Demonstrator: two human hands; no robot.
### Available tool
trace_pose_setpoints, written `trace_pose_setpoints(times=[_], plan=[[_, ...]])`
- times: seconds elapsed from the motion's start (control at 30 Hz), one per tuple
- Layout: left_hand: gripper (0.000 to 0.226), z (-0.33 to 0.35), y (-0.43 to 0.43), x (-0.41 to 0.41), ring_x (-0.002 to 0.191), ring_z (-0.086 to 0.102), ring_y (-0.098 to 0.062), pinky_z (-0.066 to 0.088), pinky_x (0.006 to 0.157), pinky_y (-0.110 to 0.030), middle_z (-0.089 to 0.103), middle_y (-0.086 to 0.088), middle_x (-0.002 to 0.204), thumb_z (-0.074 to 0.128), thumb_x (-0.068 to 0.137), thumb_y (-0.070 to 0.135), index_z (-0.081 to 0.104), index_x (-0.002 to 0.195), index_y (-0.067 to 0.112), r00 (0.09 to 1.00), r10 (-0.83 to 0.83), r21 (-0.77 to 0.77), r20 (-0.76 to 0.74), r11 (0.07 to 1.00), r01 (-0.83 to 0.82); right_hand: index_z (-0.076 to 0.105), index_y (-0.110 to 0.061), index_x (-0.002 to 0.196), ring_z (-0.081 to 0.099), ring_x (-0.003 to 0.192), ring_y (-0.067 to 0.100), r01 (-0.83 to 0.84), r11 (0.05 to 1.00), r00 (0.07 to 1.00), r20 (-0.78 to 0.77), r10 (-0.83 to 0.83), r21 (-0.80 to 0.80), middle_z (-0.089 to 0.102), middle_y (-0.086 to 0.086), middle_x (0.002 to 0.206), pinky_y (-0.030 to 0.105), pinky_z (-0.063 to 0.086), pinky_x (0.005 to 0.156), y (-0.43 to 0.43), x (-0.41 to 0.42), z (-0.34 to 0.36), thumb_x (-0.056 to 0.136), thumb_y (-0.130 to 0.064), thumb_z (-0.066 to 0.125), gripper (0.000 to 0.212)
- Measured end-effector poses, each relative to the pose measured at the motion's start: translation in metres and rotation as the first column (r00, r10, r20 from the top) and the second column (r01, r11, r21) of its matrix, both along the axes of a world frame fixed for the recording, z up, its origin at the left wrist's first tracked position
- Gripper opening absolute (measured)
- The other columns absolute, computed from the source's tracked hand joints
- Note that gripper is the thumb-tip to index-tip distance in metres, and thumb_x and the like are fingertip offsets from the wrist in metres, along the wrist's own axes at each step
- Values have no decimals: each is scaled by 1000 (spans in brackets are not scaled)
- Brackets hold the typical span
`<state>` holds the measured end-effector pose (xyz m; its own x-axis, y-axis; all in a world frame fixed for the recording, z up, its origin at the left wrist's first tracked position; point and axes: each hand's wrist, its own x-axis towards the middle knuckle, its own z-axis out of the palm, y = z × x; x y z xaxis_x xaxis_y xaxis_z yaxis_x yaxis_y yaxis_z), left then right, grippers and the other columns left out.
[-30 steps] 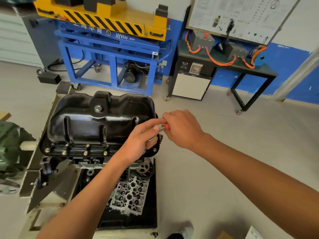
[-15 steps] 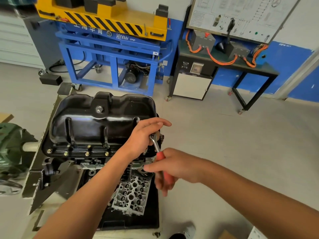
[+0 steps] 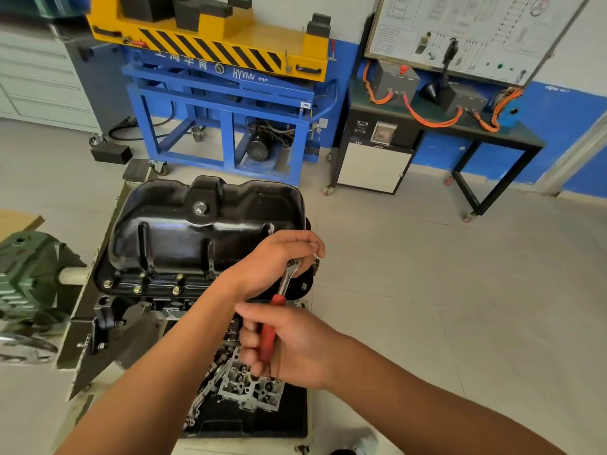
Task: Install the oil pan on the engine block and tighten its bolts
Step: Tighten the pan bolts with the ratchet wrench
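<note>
The right hand, clamped on the ratchet handle, has swung it toward the person while the left hand grips its head at the right edge of the oil pan seated on the engine block, so a bolt likely tightens.

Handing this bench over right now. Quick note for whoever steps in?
Left hand: fingers curled over the ratchet head at the oil pan's near right corner.
Right hand: grips the ratchet's red handle.
Oil pan sits on the engine block; bolts show along its near flange.
Done: pan seated, near bolts in.
Left: tighten this corner, then check the rest; tightness can't be seen.
</note>
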<state>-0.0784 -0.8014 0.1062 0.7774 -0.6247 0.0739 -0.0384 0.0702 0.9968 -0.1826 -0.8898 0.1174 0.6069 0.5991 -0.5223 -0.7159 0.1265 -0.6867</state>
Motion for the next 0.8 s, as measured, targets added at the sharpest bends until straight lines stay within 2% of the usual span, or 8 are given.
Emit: trace_pose_setpoints(times=[0.1,0.2,0.37,0.43,0.5,0.6,0.67,0.8], plan=[[15,-4,-2,1,48,38,-14,26,54,-28,45,-3,49,48,89,18,59,83,10,995,13,-51,-103,999,-18,52,-22,65,47,47,6,-72,996,997,35,73,-44,45,-10,51,18,36,49,-16,1,-2,97,-33,59,35],[13,-7,-2,4,45,34,-13,15,56,-35,45,0,48,49,88,19,60,83,13,988,8,-82,-154,996,-21,55,-24,62,44,42,5,-181,976,972,126,196,-124,43,-11,48,18,35,45,-38,8,0,96,-29,61,35],[19,-8,3,5,46,42,-5,27,45,-17,50,4,55,53,89,26,71,81,22,987,34,-84,-158,995,-48,66,-19,82,42,37,8,-284,875,886,242,396,-392,48,-4,51,19,38,40,-81,37,16,87,-25,73,11],[20,-9,3,5,44,40,-3,28,44,-15,49,9,55,53,91,27,71,85,21,987,12,-101,-158,994,-28,66,-16,88,42,37,10,-276,816,851,266,454,-508,49,-2,50,18,38,40,-95,49,24,84,-21,76,12],[20,-9,3,7,42,30,-5,25,44,-16,41,10,51,53,93,29,71,90,20,985,-21,-119,-173,993,0,65,-12,92,45,39,11,-246,718,784,302,542,-651,51,-2,49,19,39,43,-104,61,34,84,-20,78,17],[22,-10,1,7,44,22,-10,23,44,-19,32,8,50,55,93,32,72,95,19,980,-47,-125,-195,992,22,67,-13,89,51,46,9,-102,498,650,321,688,-861,56,-5,54,16,40,47,-111,76,48,81,-23,83,20],[26,-9,0,8,45,22,-11,23,46,-20,30,8,50,52,95,33,72,99,18,982,-61,-113,-181,993,41,66,-19,80,50,48,2,94,366,546,356,758,-926,56,-13,54,14,39,48,-111,86,54,79,-23,82,17],[48,-3,2,9,49,20,-13,20,50,-24,26,4,53,47,98,40,62,123,3,984,-104,-89,-142,992,92,68,-21,90,58,73,15,537,175,387,426,818,-825,64,-5,79,32,47,62,-108,94,59,86,-30,76,14]])
